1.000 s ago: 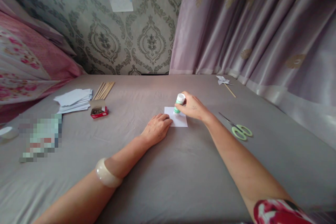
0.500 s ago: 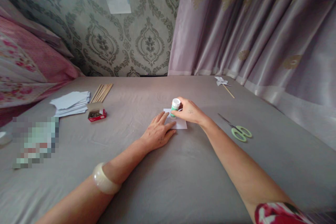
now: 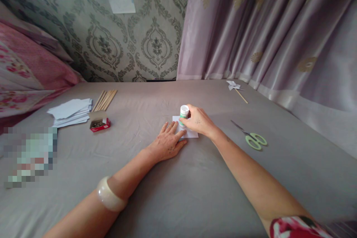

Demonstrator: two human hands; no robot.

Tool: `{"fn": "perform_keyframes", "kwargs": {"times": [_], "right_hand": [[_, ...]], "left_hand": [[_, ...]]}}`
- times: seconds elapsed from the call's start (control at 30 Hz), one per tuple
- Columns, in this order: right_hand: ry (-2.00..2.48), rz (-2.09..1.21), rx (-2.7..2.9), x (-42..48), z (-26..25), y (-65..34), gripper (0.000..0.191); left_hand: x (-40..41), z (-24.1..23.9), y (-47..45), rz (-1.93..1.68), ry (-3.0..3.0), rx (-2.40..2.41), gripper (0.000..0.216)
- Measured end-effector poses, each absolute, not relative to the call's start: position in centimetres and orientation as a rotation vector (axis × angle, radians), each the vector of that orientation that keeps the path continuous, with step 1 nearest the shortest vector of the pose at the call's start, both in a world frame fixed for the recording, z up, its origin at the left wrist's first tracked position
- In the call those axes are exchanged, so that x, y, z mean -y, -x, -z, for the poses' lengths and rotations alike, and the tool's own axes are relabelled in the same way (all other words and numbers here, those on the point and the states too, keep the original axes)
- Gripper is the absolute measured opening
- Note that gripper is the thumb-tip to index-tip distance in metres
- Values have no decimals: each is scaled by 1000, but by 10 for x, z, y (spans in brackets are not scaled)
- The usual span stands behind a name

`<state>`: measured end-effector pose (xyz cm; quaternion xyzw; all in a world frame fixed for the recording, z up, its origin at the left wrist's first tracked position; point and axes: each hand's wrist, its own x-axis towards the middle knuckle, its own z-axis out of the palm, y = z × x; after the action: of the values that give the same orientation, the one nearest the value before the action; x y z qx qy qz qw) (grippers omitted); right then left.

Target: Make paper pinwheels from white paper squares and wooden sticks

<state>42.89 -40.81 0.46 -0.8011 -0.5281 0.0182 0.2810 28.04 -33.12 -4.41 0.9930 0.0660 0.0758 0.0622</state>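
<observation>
A small white paper square [image 3: 192, 134] lies on the grey sheet in the middle. My left hand [image 3: 169, 142] rests flat on its near left corner, fingers spread. My right hand [image 3: 197, 121] grips a green and white glue stick [image 3: 183, 112], held upright with its lower end on the paper. Both hands cover most of the square.
A stack of white paper squares [image 3: 71, 111], a bundle of wooden sticks [image 3: 105, 97] and an open red box of pins [image 3: 99, 122] lie at the left. Green-handled scissors [image 3: 251, 137] lie at the right. A paper pinwheel on a stick [image 3: 235, 88] lies by the curtain.
My left hand has opened from curled to flat on the paper. My right hand has moved the glue stick a little left and nearer across the paper.
</observation>
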Motion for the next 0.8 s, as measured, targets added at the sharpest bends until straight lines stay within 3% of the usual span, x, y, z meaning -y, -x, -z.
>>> {"fn": "perform_keyframes", "kwargs": {"times": [0.8], "right_hand": [[2257,29,1441,406,-7,-425,20]], "left_hand": [[332,41,-279,-210,-3045,-117,47]]}}
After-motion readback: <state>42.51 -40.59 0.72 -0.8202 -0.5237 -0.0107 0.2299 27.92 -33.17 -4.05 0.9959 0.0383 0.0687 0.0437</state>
